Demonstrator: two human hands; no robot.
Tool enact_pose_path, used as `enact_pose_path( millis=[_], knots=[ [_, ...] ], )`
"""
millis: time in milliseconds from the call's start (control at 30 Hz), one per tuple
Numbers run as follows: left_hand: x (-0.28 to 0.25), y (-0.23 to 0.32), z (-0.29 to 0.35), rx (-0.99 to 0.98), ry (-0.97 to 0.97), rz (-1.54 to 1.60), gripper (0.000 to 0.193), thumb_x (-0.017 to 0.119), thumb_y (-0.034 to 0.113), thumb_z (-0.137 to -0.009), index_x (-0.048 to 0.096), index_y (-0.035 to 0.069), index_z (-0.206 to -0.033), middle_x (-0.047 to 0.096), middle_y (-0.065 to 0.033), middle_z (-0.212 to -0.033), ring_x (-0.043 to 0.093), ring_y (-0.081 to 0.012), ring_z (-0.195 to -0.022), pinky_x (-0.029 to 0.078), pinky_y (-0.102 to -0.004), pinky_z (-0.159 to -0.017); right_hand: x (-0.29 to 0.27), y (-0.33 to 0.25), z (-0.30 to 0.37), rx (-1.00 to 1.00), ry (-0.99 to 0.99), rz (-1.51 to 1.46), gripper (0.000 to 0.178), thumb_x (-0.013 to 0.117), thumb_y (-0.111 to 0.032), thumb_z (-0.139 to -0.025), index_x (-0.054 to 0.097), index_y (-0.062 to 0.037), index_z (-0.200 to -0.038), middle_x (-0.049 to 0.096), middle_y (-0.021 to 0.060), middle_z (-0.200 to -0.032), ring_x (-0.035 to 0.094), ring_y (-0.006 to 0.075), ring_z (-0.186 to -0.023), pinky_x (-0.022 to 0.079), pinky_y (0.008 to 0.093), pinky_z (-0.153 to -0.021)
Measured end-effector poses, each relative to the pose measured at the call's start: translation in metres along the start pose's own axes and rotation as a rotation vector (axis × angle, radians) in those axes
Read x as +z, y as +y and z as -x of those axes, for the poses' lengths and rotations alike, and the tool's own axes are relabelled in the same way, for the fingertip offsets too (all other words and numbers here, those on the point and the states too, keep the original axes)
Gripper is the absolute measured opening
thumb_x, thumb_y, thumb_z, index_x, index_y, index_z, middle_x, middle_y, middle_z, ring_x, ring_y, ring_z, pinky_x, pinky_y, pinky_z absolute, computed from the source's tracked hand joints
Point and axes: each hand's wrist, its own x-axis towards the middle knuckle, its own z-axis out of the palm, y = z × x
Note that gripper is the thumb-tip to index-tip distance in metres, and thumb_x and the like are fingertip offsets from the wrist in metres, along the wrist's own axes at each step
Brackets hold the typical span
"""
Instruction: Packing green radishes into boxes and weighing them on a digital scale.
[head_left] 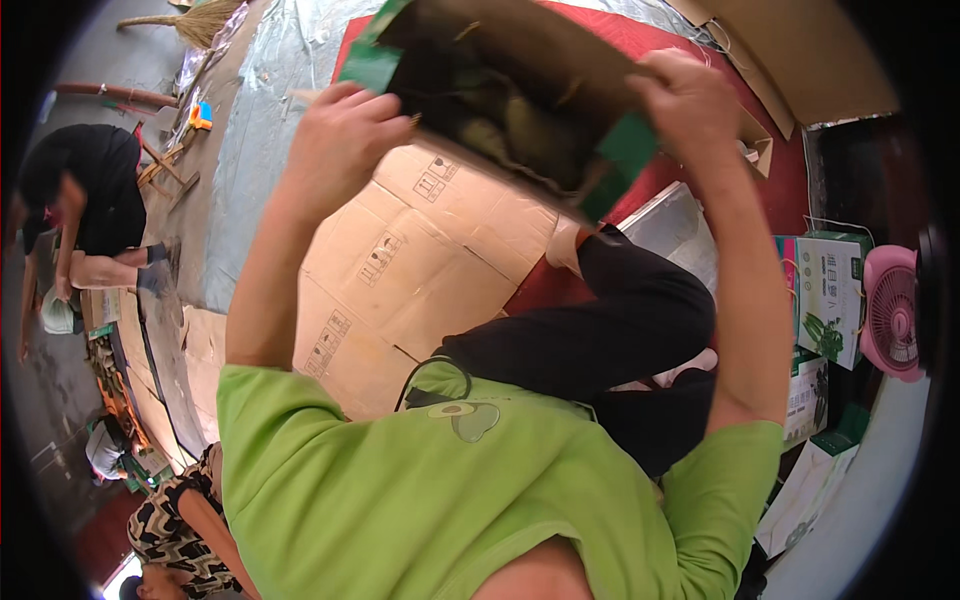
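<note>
An open cardboard box (590,62) is held up in front of me, tilted so that its brown inside faces me. Green patches show at its corners. Inside lie dull greenish lumps (525,125), too dark and blurred to name. My left hand (348,140) has its fingers curled over the box's left edge, by a green corner flap (372,68). Higher up, my right hand (688,105) grips the box's right side, above another green flap (622,160). The fingertips of my right hand are partly hidden behind the box wall.
Flattened cardboard (400,290) covers the floor before my bent leg (620,310). At right stand printed boxes (828,290), a pink fan (893,312) and a large brown carton (830,60). One person (95,190) bends over at left; another (185,520) is at lower left.
</note>
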Motion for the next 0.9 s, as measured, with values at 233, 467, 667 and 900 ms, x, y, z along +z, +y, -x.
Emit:
enact_pose_path(
  millis=[233,467,667,900],
  knots=[
    [-0.024,-0.043,0.145,-0.216,-0.339,-0.14,0.014,0.055,0.004,-0.074,0.062,0.01,-0.085,0.053,-0.0061,-0.078,0.057,-0.0248,-0.086,0.042,-0.0378,-0.09,0.129,-0.142,0.009,-0.043,-0.35,-0.122,0.017,0.065,-0.024,-0.077,0.066,-0.0075,-0.073,0.063,0.013,-0.074,0.066,0.0316,-0.071,0.053,0.0408,-0.063],
    [0.01,-0.052,0.302,-0.511,-0.638,-0.171,0.007,0.059,0.013,-0.077,0.065,0.01,-0.077,0.061,-0.0119,-0.082,0.058,-0.0316,-0.082,0.045,-0.0439,-0.08,0.202,-0.236,0.07,0.068,-0.635,-0.591,0.015,0.067,-0.019,-0.068,0.071,-0.0071,-0.077,0.067,0.0159,-0.076,0.067,0.0329,-0.074,0.052,0.0443,-0.066],
    [-0.023,-0.05,0.253,-0.822,-0.522,0.044,0.015,0.063,0.009,-0.081,0.066,0.004,-0.094,0.063,-0.0138,-0.089,0.06,-0.0347,-0.087,0.047,-0.042,-0.077,0.129,-0.197,0.047,-0.101,-0.579,-0.461,0.027,0.068,-0.032,-0.079,0.072,-0.0053,-0.082,0.069,0.0128,-0.08,0.067,0.0304,-0.08,0.051,0.0422,-0.066],
    [0.019,0.003,0.089,-0.36,-0.252,0.243,0.015,0.06,0.004,-0.085,0.064,0.002,-0.099,0.064,-0.0137,-0.094,0.058,-0.0343,-0.09,0.046,-0.0419,-0.081,0.042,-0.073,0.067,0.227,-0.137,-0.565,0.022,0.064,-0.03,-0.077,0.072,-0.0097,-0.078,0.069,0.0114,-0.082,0.066,0.0297,-0.081,0.051,0.0409,-0.075]
  ],
)
